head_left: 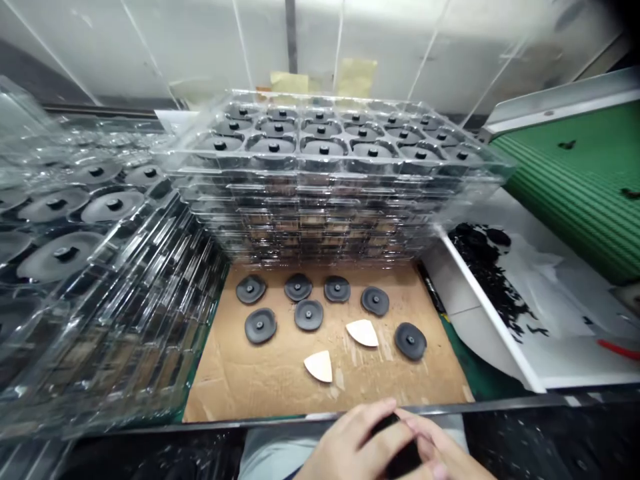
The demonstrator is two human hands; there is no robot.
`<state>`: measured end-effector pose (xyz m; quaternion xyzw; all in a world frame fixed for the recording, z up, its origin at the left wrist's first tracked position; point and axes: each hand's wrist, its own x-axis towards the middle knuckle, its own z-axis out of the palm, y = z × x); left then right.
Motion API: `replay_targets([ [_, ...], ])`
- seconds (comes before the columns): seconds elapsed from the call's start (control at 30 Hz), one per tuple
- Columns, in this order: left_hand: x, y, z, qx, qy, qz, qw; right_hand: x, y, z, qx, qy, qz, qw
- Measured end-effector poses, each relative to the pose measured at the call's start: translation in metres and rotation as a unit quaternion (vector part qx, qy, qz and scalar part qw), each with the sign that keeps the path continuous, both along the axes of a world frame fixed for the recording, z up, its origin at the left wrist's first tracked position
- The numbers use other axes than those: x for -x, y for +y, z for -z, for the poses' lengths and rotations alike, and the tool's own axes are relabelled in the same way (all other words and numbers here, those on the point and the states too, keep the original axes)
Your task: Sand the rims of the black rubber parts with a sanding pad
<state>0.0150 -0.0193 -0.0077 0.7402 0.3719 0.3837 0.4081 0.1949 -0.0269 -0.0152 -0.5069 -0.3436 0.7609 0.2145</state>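
Note:
At the bottom edge, my left hand and my right hand meet in front of the bench edge with fingers bent and fingertips close together. Between them shows a black part, mostly covered by the fingers; its full shape is hidden. Beyond my hands lies a brown cardboard sheet. Several dark rounded discs, each with a small centre stud, rest on it, one disc toward the right. Two white wedge-shaped pieces, a nearer one and a farther one, lie among them.
Behind the cardboard rises a stack of clear plastic trays filled with discs. More tray stacks crowd the left. On the right, a white bin contains black scraps, below a green ribbed belt.

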Motion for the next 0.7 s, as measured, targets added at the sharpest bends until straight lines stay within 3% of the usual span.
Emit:
replay_targets([
  [0.1,0.017,0.004,0.006,-0.103,0.061,0.085,0.989,0.016,0.001,-0.007,0.018,0.014,0.01,1.0],
  [0.17,0.028,0.0,0.014,-0.11,0.059,0.061,0.99,0.028,0.009,-0.01,-0.053,-0.01,-0.04,0.998],
  [0.2,0.033,-0.004,0.018,-0.075,0.04,0.024,0.996,0.034,0.015,-0.009,-0.121,-0.05,-0.073,0.989],
  [0.27,0.044,-0.011,0.027,0.069,-0.053,-0.081,0.993,0.045,0.027,0.0,-0.27,-0.167,-0.12,0.94],
  [0.3,0.049,-0.014,0.03,0.167,-0.127,-0.139,0.968,0.049,0.033,0.008,-0.326,-0.227,-0.13,0.908],
  [0.33,0.055,-0.015,0.033,0.267,-0.214,-0.187,0.921,0.054,0.038,0.017,-0.363,-0.277,-0.131,0.88],
  [0.4,0.067,-0.016,0.035,0.421,-0.385,-0.246,0.784,0.065,0.043,0.038,-0.392,-0.326,-0.117,0.852],
  [0.47,0.078,-0.013,0.035,0.482,-0.502,-0.245,0.676,0.076,0.042,0.056,-0.416,-0.321,-0.114,0.843],
  [0.5,0.082,-0.012,0.035,0.489,-0.533,-0.247,0.644,0.081,0.04,0.062,-0.433,-0.308,-0.118,0.839],
  [0.6,0.089,-0.01,0.035,0.49,-0.567,-0.258,0.61,0.09,0.039,0.064,-0.478,-0.257,-0.137,0.829],
  [0.7,0.087,-0.008,0.031,0.496,-0.563,-0.251,0.612,0.095,0.052,0.042,-0.49,-0.235,-0.139,0.828],
])
